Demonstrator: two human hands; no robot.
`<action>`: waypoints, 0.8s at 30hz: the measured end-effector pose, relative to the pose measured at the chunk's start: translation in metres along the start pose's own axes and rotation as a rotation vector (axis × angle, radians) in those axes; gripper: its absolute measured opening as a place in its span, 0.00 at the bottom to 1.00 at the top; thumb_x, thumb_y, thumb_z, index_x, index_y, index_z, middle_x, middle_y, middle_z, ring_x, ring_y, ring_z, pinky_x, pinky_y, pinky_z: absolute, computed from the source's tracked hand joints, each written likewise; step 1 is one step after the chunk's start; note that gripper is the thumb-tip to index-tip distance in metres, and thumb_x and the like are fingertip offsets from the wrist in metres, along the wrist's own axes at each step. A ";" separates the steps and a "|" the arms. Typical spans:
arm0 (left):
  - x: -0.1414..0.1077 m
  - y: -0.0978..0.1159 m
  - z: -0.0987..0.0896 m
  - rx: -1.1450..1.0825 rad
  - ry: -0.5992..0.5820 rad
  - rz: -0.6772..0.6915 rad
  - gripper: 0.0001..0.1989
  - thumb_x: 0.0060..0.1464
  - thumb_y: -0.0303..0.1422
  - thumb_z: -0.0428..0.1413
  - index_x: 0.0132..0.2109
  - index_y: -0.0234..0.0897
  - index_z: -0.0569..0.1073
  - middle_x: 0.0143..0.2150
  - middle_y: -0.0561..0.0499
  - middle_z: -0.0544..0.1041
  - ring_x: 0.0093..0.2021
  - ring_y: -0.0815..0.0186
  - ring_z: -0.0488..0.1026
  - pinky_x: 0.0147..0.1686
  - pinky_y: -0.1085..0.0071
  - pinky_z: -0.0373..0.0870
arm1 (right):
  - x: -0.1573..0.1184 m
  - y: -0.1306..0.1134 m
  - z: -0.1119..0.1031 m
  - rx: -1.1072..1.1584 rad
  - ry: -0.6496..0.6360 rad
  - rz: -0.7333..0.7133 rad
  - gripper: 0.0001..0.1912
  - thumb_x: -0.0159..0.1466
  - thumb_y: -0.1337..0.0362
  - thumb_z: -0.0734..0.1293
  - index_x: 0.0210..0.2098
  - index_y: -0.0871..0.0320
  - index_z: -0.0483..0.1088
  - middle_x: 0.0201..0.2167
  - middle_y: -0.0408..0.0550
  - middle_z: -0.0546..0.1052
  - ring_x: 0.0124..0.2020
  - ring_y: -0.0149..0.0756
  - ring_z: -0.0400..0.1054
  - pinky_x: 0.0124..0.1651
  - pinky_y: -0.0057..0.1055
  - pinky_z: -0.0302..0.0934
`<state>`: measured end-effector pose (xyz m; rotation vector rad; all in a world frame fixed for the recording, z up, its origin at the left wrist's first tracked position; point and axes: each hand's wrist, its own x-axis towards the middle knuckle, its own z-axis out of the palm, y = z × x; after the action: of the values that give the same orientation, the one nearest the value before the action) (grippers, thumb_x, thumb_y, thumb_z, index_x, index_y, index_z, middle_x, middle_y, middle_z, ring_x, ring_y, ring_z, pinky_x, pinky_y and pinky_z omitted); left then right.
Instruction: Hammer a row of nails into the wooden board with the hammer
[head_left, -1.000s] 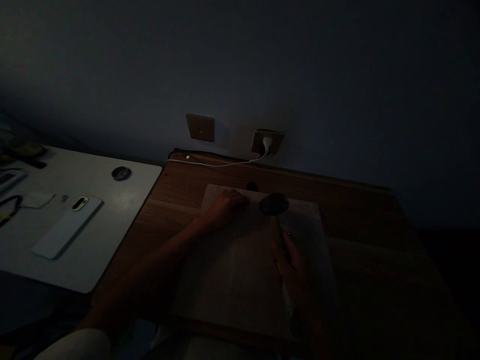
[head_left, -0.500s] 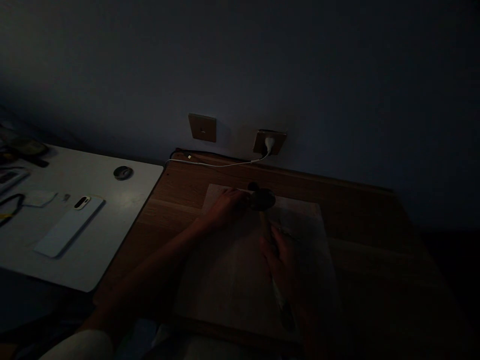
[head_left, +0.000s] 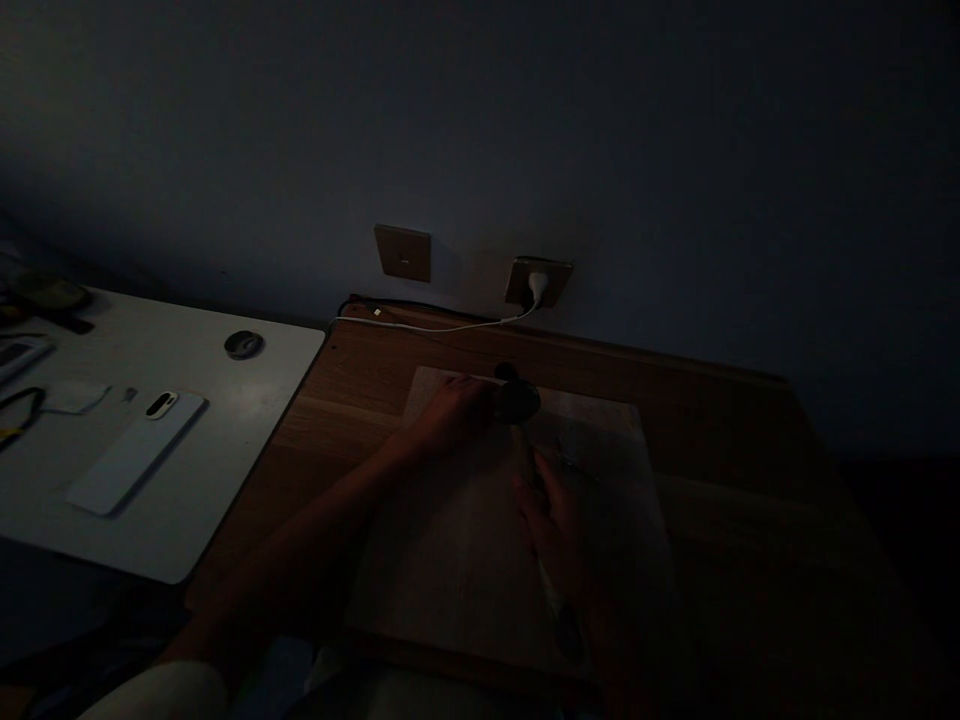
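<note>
The picture is very dark. My right hand (head_left: 551, 515) is wrapped round the handle of a mallet (head_left: 517, 402), whose dark round head is up at the far part of a pale wooden board (head_left: 450, 560). Just left of that head is my left hand (head_left: 454, 405), low over the board's far left part. Its fingers are bent, and the mallet head and shadow hide what they hold, if anything. A small thin metallic item (head_left: 574, 463) lies on the board to the right of my right hand.
A white table (head_left: 217, 440) at the left bears a phone (head_left: 139, 450), a dark round roll (head_left: 244, 345) and other items. Behind the wooden table (head_left: 330, 420), a white cable (head_left: 450, 328) runs to a wall socket (head_left: 538, 282).
The mallet head has shifted slightly left, nearer my left hand, and my right hand has moved slightly left with it. My left hand has hardly moved.
</note>
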<state>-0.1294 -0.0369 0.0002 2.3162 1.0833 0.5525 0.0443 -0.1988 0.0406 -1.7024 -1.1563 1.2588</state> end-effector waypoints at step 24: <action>0.005 0.056 -0.003 0.324 -0.110 0.379 0.13 0.70 0.32 0.55 0.59 0.40 0.75 0.60 0.44 0.78 0.59 0.56 0.72 0.59 0.58 0.65 | -0.021 0.020 -0.043 0.019 0.320 0.159 0.34 0.64 0.38 0.67 0.57 0.59 0.70 0.18 0.34 0.65 0.16 0.33 0.58 0.18 0.30 0.53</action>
<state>-0.0962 -0.0628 0.0374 2.8261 0.7259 0.4009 0.0876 -0.2271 0.0411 -1.9280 -0.8319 1.0342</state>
